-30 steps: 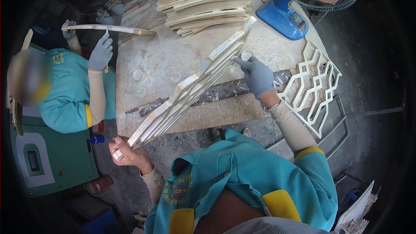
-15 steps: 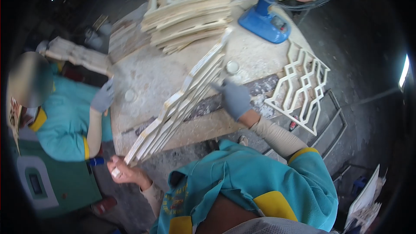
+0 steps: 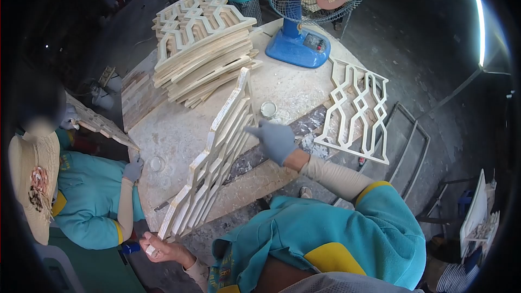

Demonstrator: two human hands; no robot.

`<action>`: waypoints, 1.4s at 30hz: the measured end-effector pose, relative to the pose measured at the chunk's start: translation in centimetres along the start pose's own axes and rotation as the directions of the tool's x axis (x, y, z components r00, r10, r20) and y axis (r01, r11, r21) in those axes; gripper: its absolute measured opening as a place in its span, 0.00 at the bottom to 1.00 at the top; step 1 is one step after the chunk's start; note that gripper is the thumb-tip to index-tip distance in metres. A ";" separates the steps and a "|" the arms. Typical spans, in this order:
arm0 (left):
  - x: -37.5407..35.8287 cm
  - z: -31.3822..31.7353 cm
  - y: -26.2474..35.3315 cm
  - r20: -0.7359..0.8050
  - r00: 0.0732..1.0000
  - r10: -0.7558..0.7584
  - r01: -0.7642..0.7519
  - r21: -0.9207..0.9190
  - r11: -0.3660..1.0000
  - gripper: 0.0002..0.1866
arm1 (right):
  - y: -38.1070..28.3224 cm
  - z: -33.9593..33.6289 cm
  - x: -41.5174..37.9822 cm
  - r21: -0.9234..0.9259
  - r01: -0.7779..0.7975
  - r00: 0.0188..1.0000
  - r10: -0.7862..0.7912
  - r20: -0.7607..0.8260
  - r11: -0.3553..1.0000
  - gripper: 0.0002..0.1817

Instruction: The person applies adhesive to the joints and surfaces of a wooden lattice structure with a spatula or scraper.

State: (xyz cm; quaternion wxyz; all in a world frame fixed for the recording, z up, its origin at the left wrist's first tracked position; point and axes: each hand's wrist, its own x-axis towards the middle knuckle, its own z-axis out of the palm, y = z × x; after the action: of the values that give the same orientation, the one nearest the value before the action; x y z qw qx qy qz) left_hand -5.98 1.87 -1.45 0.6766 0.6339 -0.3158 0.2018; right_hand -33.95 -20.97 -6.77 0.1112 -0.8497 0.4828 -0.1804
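Okay, so two small round containers: one [image 3: 268, 109] near the right hand [image 3: 277, 142], the other [image 3: 157, 164] farther left; both look pale inside, contents too small to tell. One fan [image 3: 297, 43], one stack of lattices [image 3: 203, 49], one flat lattice [image 3: 355, 111] on the table [image 3: 304, 89]. The held lattice [image 3: 209, 157] slants up from the left hand [image 3: 163, 250], fingers clamped round its lower end (bare hand, btw). Right's gloved index points at its side; can't tell if the other fingers grip anything.
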 end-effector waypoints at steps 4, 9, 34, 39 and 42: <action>0.1 -0.1 -0.2 -0.006 1.000 0.030 -0.030 -0.005 1.000 0.25 | 0.7 0.7 0.5 -0.020 -0.068 0.996 0.067 -0.052 0.997 0.27; 0.1 -0.6 -1.0 0.004 1.000 -0.007 0.007 -0.005 1.000 0.24 | -2.1 -0.9 -1.0 0.055 0.000 0.979 -0.011 0.204 0.999 0.29; -0.5 -0.8 -0.6 -0.016 0.998 -0.064 0.063 -0.020 0.998 0.22 | 0.6 1.5 -1.1 0.322 -0.019 1.000 0.014 0.017 0.947 0.24; -0.3 -0.7 -0.1 -0.004 1.000 0.028 -0.028 -0.090 0.996 0.22 | 2.9 1.1 -0.8 0.454 -0.100 0.982 0.162 -0.101 0.885 0.20; -0.4 -0.9 -0.4 0.024 1.000 0.003 -0.001 -0.053 0.999 0.23 | 2.7 1.4 -1.1 0.489 -0.096 0.975 0.182 -0.131 0.867 0.19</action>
State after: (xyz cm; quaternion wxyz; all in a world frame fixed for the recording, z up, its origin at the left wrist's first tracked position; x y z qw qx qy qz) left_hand -5.86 2.77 -2.00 0.6890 0.6179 -0.3299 0.1862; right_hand -36.00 -21.37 -9.29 0.2884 -0.7396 0.4911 -0.3586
